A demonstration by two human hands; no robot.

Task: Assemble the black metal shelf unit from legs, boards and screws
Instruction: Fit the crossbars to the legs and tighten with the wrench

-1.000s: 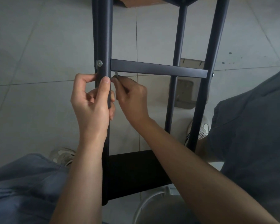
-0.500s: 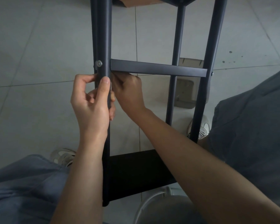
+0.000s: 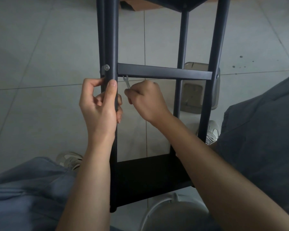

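Observation:
The black shelf frame lies across my lap above a tiled floor. My left hand (image 3: 101,104) grips the near black leg (image 3: 109,39) just below a silver screw head (image 3: 105,67). A black crossbar (image 3: 164,73) runs from that leg to the right leg (image 3: 214,64). My right hand (image 3: 147,100) pinches a small silver wrench (image 3: 126,80), its open jaw up under the crossbar's left end. A black board (image 3: 148,179) is fixed lower down between the legs.
A transparent plastic tray (image 3: 193,95) lies on the floor behind the frame. Cardboard (image 3: 137,4) shows at the top edge. Shoes (image 3: 70,160) rest on the tiles, and a white round object (image 3: 173,214) sits at the bottom.
My right hand has drawn back down and right from under the crossbar, so the wrench shows again. My left hand keeps its grip on the leg.

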